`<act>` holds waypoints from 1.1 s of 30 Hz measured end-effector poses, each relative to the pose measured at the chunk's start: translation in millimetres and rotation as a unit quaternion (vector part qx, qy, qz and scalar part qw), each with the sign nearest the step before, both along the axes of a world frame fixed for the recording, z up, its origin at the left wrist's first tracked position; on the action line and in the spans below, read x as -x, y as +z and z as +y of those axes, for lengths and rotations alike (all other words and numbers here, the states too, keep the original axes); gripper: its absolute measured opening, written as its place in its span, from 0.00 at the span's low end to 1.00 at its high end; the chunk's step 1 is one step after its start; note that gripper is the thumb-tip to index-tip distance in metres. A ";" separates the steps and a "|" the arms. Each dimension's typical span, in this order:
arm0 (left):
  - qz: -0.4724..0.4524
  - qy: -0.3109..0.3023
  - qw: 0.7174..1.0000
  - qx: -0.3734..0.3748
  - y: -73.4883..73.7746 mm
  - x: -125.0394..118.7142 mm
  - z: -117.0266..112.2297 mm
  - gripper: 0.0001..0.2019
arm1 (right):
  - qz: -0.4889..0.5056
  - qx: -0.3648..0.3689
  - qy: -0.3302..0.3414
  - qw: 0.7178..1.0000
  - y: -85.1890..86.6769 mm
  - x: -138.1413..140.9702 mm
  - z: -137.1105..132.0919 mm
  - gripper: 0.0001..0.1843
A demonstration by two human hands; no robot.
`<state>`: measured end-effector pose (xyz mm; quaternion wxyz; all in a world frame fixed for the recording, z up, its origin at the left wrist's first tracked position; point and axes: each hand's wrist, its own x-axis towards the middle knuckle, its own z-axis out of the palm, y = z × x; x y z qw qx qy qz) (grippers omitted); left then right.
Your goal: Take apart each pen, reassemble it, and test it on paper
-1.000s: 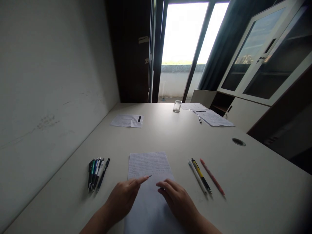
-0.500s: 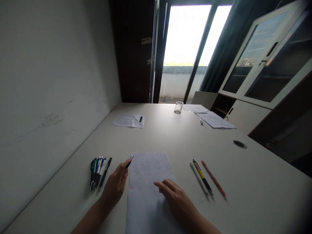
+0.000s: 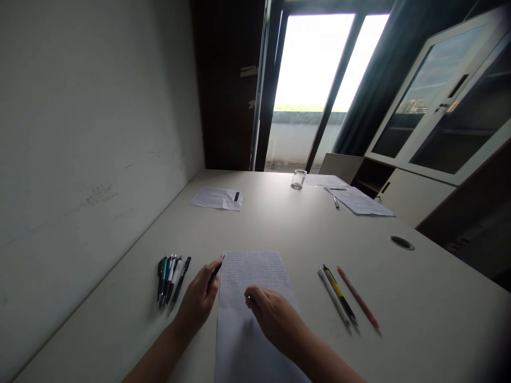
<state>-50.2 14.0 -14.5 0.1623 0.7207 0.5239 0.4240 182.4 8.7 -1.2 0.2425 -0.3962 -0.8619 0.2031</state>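
Observation:
A sheet of paper [image 3: 255,271] covered in handwriting lies in front of me on the pale table [image 3: 287,229]. My left hand [image 3: 197,303] is closed on a dark pen [image 3: 215,270] at the sheet's left edge, tip pointing up towards the top left corner. My right hand [image 3: 273,316] rests on the middle of the sheet, fingers curled and pressing on it. A row of several pens [image 3: 171,274] lies just left of my left hand. Three more pens [image 3: 345,295], white, yellow-black and red, lie to the right of the sheet.
At the far side of the table are a folded paper [image 3: 217,198], a small glass jar [image 3: 297,179] and a stack of papers [image 3: 359,201] with a pen on it. A round cable hole [image 3: 401,242] is at the right. A wall runs along the left.
My left hand has carried the pen from over the middle of the sheet to its left edge. My right hand has slid a little left on the paper. The camera has shifted slightly.

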 end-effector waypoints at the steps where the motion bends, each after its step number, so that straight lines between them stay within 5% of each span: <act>1: -0.002 0.000 1.000 0.002 0.0 -0.3 0.1 0.18 | -0.011 -0.005 0.005 1.000 1.5 3.3 2.0 0.06; 21: -0.021 -0.029 0.999 0.007 1.2 -0.7 0.5 0.18 | -0.122 -0.070 0.072 0.988 -5.2 26.3 22.2 0.07; 26: -0.027 -0.057 0.998 0.015 4.5 -2.2 -2.5 0.18 | -0.060 -0.052 0.056 0.995 -3.5 20.0 25.8 0.09; 33: -0.004 -0.127 0.991 0.045 8.1 -6.7 -9.3 0.19 | 0.120 0.036 -0.065 0.990 15.2 3.5 31.3 0.07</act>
